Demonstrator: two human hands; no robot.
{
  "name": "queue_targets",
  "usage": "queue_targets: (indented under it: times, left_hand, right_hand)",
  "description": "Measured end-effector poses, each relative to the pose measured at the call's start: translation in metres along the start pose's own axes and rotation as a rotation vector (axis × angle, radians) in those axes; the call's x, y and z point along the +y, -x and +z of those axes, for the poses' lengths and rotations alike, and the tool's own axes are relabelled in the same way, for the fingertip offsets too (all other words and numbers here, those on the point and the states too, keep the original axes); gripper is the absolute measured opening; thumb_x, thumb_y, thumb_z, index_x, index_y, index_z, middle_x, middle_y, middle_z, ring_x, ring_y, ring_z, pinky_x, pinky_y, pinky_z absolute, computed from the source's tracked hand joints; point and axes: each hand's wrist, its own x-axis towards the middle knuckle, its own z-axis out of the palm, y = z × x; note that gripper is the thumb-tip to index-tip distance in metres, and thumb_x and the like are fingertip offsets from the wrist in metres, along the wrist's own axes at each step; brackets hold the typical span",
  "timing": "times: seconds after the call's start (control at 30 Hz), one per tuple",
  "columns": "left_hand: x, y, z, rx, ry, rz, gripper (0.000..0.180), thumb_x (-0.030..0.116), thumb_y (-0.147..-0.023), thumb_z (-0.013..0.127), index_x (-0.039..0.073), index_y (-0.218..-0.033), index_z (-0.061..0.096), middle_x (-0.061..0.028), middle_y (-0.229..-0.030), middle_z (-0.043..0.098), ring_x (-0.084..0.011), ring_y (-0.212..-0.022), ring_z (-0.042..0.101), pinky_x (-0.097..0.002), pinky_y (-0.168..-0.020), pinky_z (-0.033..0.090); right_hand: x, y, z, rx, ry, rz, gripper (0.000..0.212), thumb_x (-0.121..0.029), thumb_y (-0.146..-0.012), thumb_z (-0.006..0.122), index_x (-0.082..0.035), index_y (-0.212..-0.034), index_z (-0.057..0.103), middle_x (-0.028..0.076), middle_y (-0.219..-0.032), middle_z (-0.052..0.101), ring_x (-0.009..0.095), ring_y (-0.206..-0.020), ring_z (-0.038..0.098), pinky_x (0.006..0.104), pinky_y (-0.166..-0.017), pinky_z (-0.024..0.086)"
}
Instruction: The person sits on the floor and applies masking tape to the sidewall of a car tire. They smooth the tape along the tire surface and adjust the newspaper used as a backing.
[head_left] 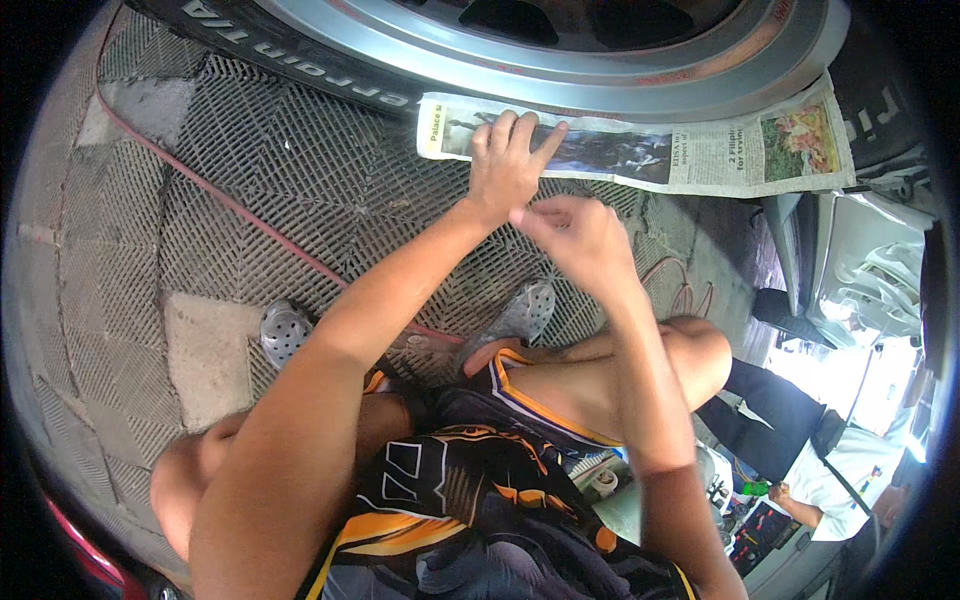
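A folded strip of newspaper (pixel 700 160) lies along the tyre (pixel 330 85), just below the silver wheel rim (pixel 620 80). My left hand (pixel 505 165) rests on the paper's left part, fingers stretched out and spread over it, pressing it toward the tyre. Closer to me, my right hand (pixel 585 240) is apart from the paper, near the left wrist. Its fingers are curled in against the thumb and slightly blurred; whatever they may hold is hidden.
A red hose (pixel 230 200) crosses the ribbed floor mat (pixel 370 200) and coils to the right. My feet in grey clogs (pixel 525 312) stand below my arms. On the right are another person in a white shirt (pixel 850 470), a tool tray (pixel 760 535) and a vehicle (pixel 880 260).
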Motion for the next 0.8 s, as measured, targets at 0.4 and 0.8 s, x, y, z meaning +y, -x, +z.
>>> queue_targets:
  times: [0.4,0.8]
  left_hand:
    - [0.008,-0.008,-0.007,0.002,0.091,-0.034,0.055,0.008,-0.086,0.065,0.027,-0.137,0.071,-0.0052,-0.125,0.058,-0.0286,-0.123,0.047,-0.0472,-0.097,0.029]
    - [0.008,-0.003,-0.001,-0.045,0.039,-0.052,0.065,0.005,-0.081,0.07,0.025,-0.143,0.067,-0.0071,-0.129,0.056,-0.0299,-0.128,0.044,-0.048,-0.098,0.029]
  right_hand:
    - [0.054,-0.043,-0.027,0.594,0.955,-0.625,0.062,-0.009,-0.08,0.077,0.003,-0.138,0.06,0.018,-0.146,0.061,0.032,-0.14,0.055,0.0474,-0.123,0.039]
    - [0.051,-0.048,-0.017,0.634,0.981,-0.596,0.052,-0.003,-0.086,0.063,0.007,-0.137,0.061,0.021,-0.145,0.062,0.033,-0.141,0.056,0.0485,-0.123,0.039]
